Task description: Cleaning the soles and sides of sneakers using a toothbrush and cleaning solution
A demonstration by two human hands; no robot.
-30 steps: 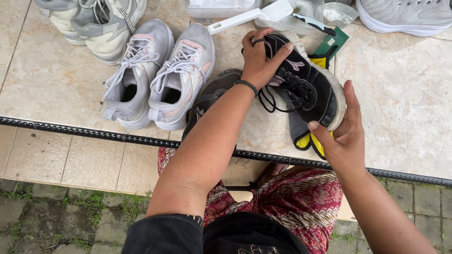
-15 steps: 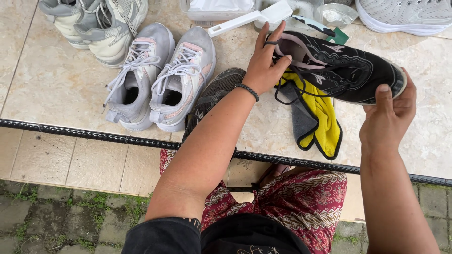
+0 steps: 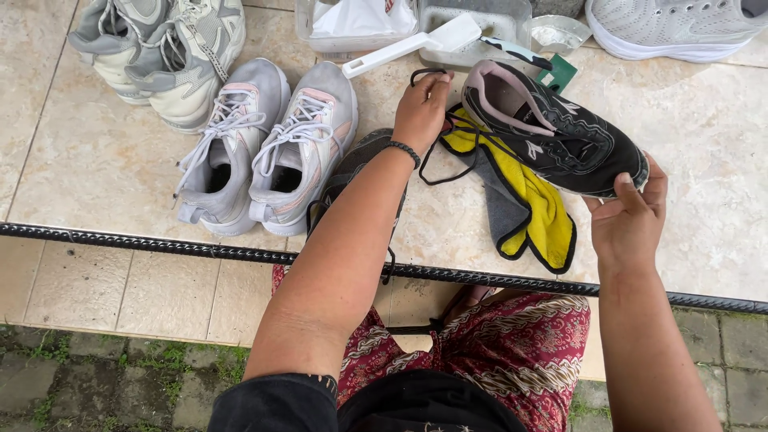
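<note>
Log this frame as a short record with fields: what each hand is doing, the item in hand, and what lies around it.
left hand: pinches the black lace at the shoe's heel end
right hand: grips the toe of the black shoe
black shoe: held on its side above the cloth
cloth: yellow and grey, lying under the shoe
nearby: grey-pink pair of shoes, white scoop
surface: beige tiled ledge

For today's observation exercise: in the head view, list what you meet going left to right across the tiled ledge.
Pale grey pair of sneakers → grey-and-pink pair of sneakers → left hand → black shoe → right hand.
</note>
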